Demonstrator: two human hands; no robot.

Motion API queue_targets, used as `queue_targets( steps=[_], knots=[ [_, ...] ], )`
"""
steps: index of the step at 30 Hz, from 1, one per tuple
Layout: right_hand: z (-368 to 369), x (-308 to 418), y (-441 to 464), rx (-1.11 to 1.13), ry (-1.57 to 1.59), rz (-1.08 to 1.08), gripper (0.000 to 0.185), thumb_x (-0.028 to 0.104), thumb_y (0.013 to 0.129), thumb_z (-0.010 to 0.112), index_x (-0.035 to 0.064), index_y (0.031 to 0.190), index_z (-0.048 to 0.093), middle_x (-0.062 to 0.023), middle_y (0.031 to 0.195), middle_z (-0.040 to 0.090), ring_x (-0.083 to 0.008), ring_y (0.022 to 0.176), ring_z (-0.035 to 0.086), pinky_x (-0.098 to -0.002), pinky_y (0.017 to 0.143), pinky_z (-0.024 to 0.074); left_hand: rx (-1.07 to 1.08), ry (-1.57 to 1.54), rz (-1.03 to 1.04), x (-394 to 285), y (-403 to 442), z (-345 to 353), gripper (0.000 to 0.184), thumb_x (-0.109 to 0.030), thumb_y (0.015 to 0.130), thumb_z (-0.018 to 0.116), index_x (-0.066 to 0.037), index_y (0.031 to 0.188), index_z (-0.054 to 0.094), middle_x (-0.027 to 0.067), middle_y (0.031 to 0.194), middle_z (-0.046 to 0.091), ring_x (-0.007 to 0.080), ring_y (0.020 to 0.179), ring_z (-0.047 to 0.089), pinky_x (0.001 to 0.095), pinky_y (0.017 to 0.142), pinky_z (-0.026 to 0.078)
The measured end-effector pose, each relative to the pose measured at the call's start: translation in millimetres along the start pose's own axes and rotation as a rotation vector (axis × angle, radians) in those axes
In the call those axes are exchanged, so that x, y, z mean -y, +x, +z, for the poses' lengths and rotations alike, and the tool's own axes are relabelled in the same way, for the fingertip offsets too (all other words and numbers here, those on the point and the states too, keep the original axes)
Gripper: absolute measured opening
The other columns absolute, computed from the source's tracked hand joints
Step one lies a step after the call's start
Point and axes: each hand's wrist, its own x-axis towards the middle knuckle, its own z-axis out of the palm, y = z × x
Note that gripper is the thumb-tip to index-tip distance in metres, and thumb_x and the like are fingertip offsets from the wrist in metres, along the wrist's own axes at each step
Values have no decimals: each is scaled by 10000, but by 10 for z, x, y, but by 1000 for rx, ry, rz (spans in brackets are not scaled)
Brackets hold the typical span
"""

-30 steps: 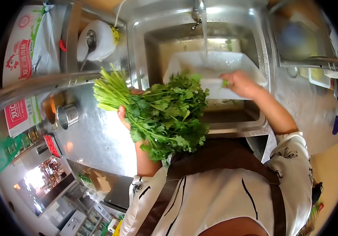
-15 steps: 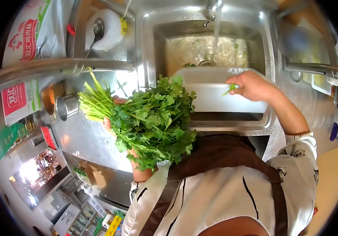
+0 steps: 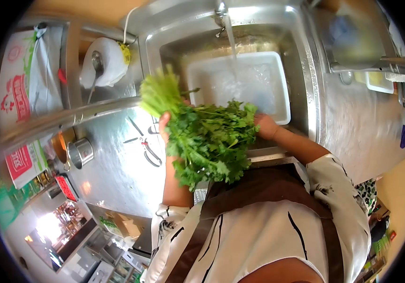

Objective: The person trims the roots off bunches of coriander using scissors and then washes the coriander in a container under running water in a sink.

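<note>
A large bunch of leafy green herbs (image 3: 214, 134) is held over the near left edge of the sink, stems to the upper left. My left hand (image 3: 165, 126) is wrapped round the bunch below the cut stems. At the leafy right side, my right hand (image 3: 264, 126) touches the leaves; its fingers are hidden behind them. Water runs from the faucet (image 3: 221, 10) into a white rectangular tub (image 3: 285, 89), which lies in the steel sink (image 3: 301, 70) just beyond the bunch.
Scissors (image 3: 151, 154) and other tools lie on the left counter (image 3: 113, 174). Farther left are a metal cup (image 3: 81, 153) and a red-filled tray (image 3: 65, 187). A steel rail (image 3: 70, 115) crosses the left side. A spoon (image 3: 97, 66) rests on a white bag (image 3: 113, 59).
The bunch and my left hand have moved right, toward the sink. My right hand has come down from above the tub to the leaves. The tub now lies flatter in the sink.
</note>
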Motion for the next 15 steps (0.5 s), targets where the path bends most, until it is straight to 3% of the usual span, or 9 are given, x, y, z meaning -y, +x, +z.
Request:
queue_targets(
  steps=[2,4,5,8,10,12,13,15],
  knots=[
    [65,-19,-16,-86,70,41,233,153,746,523,69,950,595,-104,895,598,-274,882,566,-365,756,457,-77,115,-150,146,148,118,471,-299,735,571,-43,1119,479,108,936,571,246,827,583,378,715,504],
    [-163,33,46,-152,47,-82,254,216,770,533,78,966,617,-104,989,600,-278,900,562,-370,783,456,-117,326,-253,245,410,48,381,-260,761,564,-28,1063,543,122,951,604,259,852,594,386,744,501],
    [-97,-12,38,-19,128,20,314,237,804,515,102,1077,590,-106,1099,574,-275,983,539,-372,855,434,-151,380,-338,312,507,110,395,-268,756,583,-25,1066,547,121,961,606,257,851,596,377,746,500],
    [46,-52,15,-163,93,3,350,234,837,488,113,1162,538,-115,1206,515,-272,1090,485,-363,935,385,-165,527,-472,644,891,98,440,-289,738,633,-14,1070,549,121,969,608,251,842,600,358,747,498],
    [72,-97,-69,-17,146,54,375,229,877,419,112,1229,474,-109,1252,481,-265,1150,438,-371,982,339,-156,608,-527,909,1156,10,472,-303,724,663,-6,1072,548,123,968,609,247,833,601,348,745,496],
    [225,-130,-96,-89,689,152,384,240,881,408,107,1236,466,-111,1257,475,-262,1153,437,-400,983,328,-22,988,-535,1148,1353,-85,575,-341,697,711,13,1108,520,137,1009,593,233,869,592,337,762,486],
    [305,-136,-95,-127,959,204,388,245,883,403,104,1240,461,-112,1260,472,-260,1155,436,-414,984,322,-32,981,-549,1234,1441,-190,575,-341,697,711,13,1108,520,137,1009,593,233,869,592,337,762,486],
    [414,-181,-63,-216,1490,303,397,256,887,391,99,1247,453,-114,1266,466,-257,1158,435,-443,985,310,-105,1276,-320,1379,1601,-400,689,-379,692,717,45,1171,463,184,1070,565,279,959,566,362,830,457]
  ],
)
